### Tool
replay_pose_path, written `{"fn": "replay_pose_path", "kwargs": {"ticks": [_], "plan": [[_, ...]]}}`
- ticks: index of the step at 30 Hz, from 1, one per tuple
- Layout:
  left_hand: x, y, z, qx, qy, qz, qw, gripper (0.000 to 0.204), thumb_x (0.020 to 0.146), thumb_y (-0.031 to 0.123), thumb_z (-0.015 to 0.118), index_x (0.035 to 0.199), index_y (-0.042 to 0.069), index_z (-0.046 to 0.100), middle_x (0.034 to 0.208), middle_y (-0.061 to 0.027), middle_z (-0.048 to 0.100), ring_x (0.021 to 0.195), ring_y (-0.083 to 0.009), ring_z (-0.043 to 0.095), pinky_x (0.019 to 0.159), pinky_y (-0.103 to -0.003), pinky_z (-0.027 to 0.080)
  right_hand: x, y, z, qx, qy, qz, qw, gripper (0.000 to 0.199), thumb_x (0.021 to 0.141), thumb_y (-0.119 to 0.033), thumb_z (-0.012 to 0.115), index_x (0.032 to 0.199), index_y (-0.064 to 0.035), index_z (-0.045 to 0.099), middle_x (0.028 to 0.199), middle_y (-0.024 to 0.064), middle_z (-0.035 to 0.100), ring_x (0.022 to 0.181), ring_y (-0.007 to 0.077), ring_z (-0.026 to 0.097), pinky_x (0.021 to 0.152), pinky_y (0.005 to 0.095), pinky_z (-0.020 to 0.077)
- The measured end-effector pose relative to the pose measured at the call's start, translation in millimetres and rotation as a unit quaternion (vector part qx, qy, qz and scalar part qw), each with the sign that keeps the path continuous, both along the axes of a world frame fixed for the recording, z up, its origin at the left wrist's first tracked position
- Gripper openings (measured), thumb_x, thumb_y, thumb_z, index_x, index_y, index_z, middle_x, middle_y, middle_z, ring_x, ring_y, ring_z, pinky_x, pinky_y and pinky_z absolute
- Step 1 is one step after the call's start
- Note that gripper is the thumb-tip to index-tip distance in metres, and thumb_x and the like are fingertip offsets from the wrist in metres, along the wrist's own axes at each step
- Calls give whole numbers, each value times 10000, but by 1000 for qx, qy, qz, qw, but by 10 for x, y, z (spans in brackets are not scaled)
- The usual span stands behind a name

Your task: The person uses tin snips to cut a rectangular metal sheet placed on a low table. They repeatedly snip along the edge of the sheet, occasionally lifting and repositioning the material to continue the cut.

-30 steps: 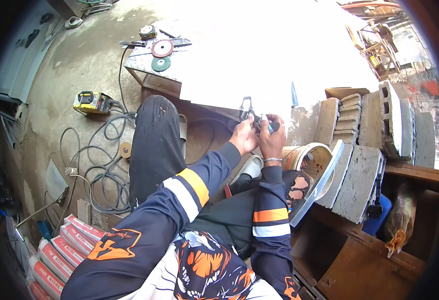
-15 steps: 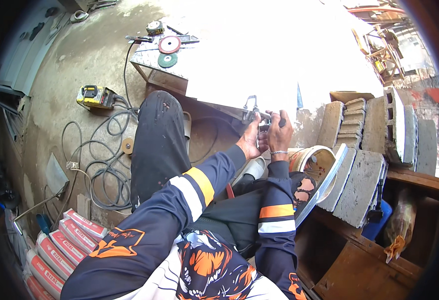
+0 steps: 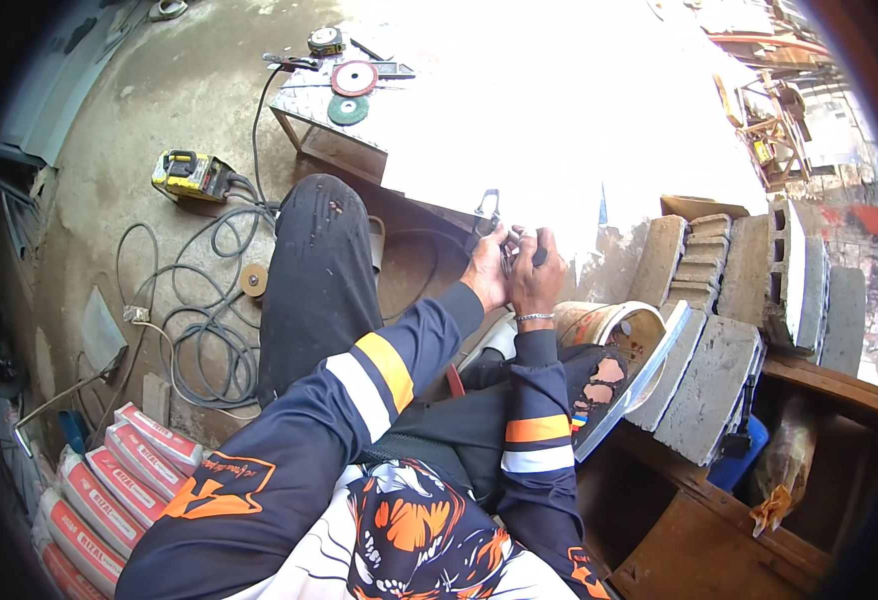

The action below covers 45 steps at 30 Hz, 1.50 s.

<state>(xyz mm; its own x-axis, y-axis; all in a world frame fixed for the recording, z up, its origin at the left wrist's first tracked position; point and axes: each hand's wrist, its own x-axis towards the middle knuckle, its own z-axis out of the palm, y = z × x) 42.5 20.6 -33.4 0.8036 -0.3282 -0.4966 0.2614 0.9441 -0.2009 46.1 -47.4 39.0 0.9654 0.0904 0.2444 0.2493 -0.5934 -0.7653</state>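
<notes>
My left hand [image 3: 486, 268] is closed around the lower part of a dark metal piece with an open, loop-shaped frame [image 3: 488, 205]. That frame sticks up above the fingers, against the glare of the white table [image 3: 439, 165]. Pressed up beside it, my right hand [image 3: 539, 275] has its fingers curled round a small dark part [image 3: 539, 257], mostly hidden in the grip. Whether this part belongs to the same metal piece, I cannot tell. A chain bracelet circles the right wrist. Both hands are just off the table's near edge, above my lap.
Grinding discs [image 3: 354, 78] and a tape measure [image 3: 325, 41] lie on the table's far left. A yellow-black machine [image 3: 191, 176] with coiled cables [image 3: 214, 345] sits on the floor. Rod boxes [image 3: 109, 500] lie lower left. At right are a bucket [image 3: 614, 325] and concrete blocks [image 3: 709, 385].
Both hands have shifted slightly left and down in view, carrying the metal piece with them. The surroundings have shifted a little too, as my head has moved.
</notes>
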Motion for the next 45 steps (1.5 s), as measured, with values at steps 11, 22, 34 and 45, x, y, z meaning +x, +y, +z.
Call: {"fn": "replay_pose_path", "kwargs": {"ticks": [11,22,34,45], "plan": [[-32,145,12,68,-31,-53,996,335,1067,393,421,1155,113,583,1105,-50,654,1010,-209,646,884,-401,548,-36,198,-331,187,18,23,982,389,1035,-371,550,934,2,591,882,117,687,818,200,641,743,333,508],[-329,521,310,907,-211,-60,360,556,826,116,662,1325,14,440,1349,-208,509,1262,-344,513,1086,-454,406,121,203,-314,213,-20,-52,976,537,1049,-402,472,743,12,623,584,61,594,506,164,557,523,315,443],[162,251,-97,853,-344,55,388,310,883,257,631,1132,80,582,1076,-131,627,1041,-364,615,915,-474,479,89,210,-256,219,-28,-53,974,433,1044,-326,552,733,-24,571,687,5,574,648,86,488,560,270,357],[637,316,66,815,-296,74,493,288,819,214,683,1004,44,543,845,-205,632,855,-437,638,780,-487,484,748,506,165,155,28,-90,983,447,1037,-251,535,677,14,532,589,-17,478,605,64,412,528,289,343]]}}
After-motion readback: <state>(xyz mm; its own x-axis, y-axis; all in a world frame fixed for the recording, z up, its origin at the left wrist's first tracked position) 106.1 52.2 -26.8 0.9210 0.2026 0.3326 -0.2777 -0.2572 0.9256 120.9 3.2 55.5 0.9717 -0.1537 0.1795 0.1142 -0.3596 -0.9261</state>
